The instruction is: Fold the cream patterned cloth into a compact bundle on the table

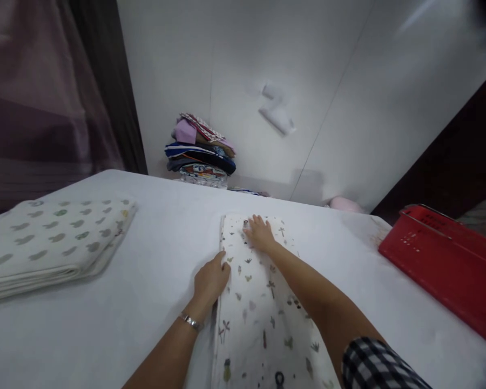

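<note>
A white cloth [259, 302] printed with small plants and figures lies folded in a long strip on the white table, running toward me. At its left edge my left hand [211, 278] is closed, thumb and fingers pinching the fabric's side. Farther up, my right hand [260, 233] lies flat on the cloth near its far end, fingers spread. The cloth's near end runs out of view, and my right forearm hides part of its right side.
Another folded white cloth [60, 232] with grey prints lies at the left. A red plastic basket [449, 270] stands at the right. Behind the table's far edge, a pile of folded fabrics [202, 154] rises against the pale wall. A dark curtain [101, 81] hangs at the left.
</note>
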Demonstrator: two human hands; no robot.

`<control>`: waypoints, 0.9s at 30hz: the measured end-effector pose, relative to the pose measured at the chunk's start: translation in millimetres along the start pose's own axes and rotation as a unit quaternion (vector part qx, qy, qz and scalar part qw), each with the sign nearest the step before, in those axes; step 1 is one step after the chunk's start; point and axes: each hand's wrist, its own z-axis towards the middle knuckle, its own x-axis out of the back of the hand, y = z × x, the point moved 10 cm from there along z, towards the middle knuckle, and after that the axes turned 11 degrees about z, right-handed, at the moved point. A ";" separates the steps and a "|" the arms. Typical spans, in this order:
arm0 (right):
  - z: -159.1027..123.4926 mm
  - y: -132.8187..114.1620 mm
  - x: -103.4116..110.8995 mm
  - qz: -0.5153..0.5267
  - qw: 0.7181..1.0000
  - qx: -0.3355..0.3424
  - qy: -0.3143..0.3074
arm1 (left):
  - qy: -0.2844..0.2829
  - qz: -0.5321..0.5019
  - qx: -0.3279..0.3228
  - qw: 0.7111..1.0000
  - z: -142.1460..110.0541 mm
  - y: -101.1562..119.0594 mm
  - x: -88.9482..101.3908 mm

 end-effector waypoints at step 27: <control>-75.3 82.0 10.7 -0.014 0.993 -0.118 0.006 | 0.020 0.028 -0.002 0.999 -4.4 5.4 1.9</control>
